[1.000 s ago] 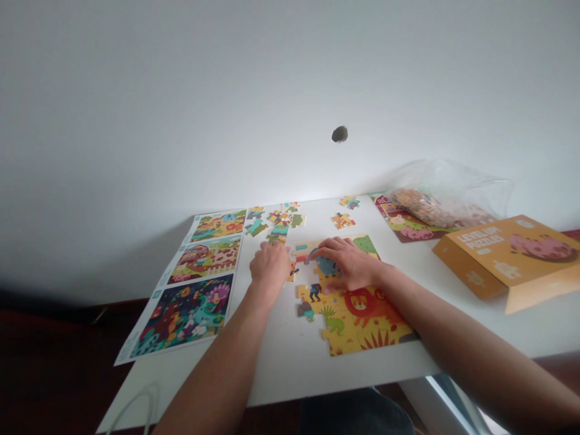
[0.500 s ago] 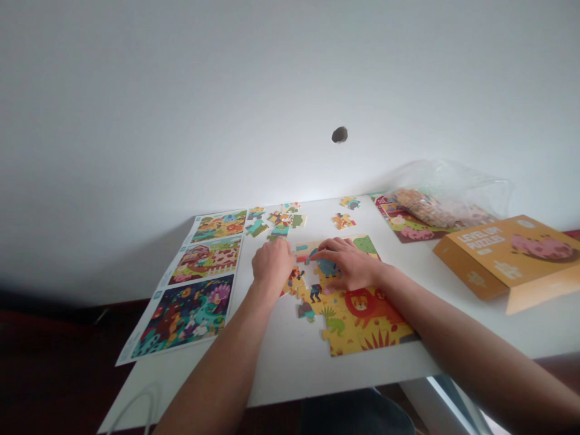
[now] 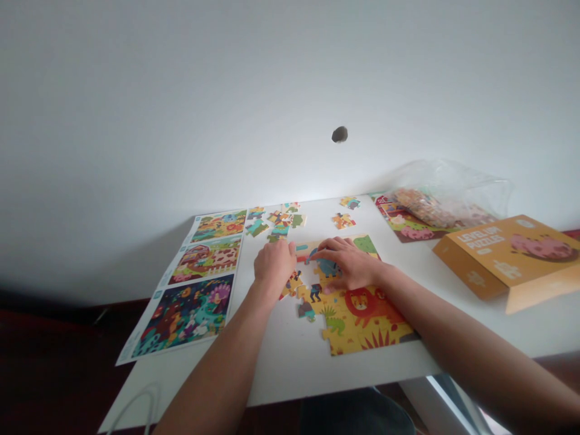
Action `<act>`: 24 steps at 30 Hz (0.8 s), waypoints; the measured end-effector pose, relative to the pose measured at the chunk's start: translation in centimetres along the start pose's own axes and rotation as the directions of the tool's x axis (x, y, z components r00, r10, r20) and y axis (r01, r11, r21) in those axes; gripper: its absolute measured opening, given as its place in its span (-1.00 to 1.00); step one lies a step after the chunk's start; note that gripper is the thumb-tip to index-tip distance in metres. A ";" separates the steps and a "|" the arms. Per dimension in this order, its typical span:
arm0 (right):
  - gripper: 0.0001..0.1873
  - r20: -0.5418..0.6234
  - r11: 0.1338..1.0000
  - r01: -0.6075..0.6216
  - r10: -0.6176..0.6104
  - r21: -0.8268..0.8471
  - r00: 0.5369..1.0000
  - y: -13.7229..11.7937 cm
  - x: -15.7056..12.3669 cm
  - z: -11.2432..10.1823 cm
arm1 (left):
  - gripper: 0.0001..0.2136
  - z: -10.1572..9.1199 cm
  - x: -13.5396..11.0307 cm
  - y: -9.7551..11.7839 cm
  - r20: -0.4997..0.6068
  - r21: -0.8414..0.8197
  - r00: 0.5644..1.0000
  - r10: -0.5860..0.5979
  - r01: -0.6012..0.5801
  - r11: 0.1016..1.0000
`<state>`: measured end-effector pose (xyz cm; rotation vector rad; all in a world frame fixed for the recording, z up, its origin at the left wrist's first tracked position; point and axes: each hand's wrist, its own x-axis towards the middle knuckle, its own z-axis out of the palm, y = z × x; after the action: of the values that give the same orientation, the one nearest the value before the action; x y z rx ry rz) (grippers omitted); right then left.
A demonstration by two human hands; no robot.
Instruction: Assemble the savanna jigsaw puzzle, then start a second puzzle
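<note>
A partly assembled jigsaw puzzle (image 3: pixel 353 332) with a lion, an elephant and a lizard lies on the white table. My left hand (image 3: pixel 275 266) is closed at its upper left edge, fingertips pinched on a puzzle piece (image 3: pixel 302 256) with red and pale colours; the grip is partly hidden. My right hand (image 3: pixel 351 264) rests flat over the elephant part, fingers spread and touching the puzzle. Just below my left hand is a loose-looking yellow section (image 3: pixel 291 285), with a gap between it and the main part. A teal and grey piece (image 3: pixel 306 310) sits at the left edge.
Loose puzzle pieces (image 3: pixel 280 223) are clustered behind my left hand, others (image 3: pixel 343 221) farther right. A picture sheet (image 3: pixel 236 266) lies at left. At right are an orange puzzle box (image 3: pixel 475 272), a farm picture card (image 3: pixel 399 226) and a plastic bag of pieces (image 3: pixel 423 205). A wall borders the back.
My left hand has shifted very slightly to the right and toward me at the puzzle's edge. My right hand stays almost still on the puzzle.
</note>
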<state>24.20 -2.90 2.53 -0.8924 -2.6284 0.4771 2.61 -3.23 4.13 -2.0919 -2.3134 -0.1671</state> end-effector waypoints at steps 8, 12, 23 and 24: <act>-0.19 0.014 1.000 0.003 -0.003 -0.006 1.000 0.1 0.0 0.0 | -0.58 -0.1 -0.3 0.4 -0.033 0.005 0.997 0.071 -0.071 0.997; -0.18 0.010 1.000 0.006 -0.006 -0.012 1.000 0.3 0.1 0.3 | -0.59 -0.2 -0.3 0.5 -0.066 -0.014 0.994 0.093 -0.094 0.995; -0.35 -0.039 1.000 0.022 -0.022 0.006 0.999 -0.5 0.1 0.0 | -0.64 0.9 0.1 0.5 -0.312 -0.175 0.928 0.202 -0.265 0.948; -0.42 -0.063 0.999 0.032 -0.030 0.033 0.998 -0.7 0.2 0.1 | -0.64 0.9 0.0 0.5 -0.373 -0.206 0.901 0.221 -0.313 0.927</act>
<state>23.63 -3.36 2.75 -0.8412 -2.5660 0.4767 3.15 -3.06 3.32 -2.2469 -1.8629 -0.8027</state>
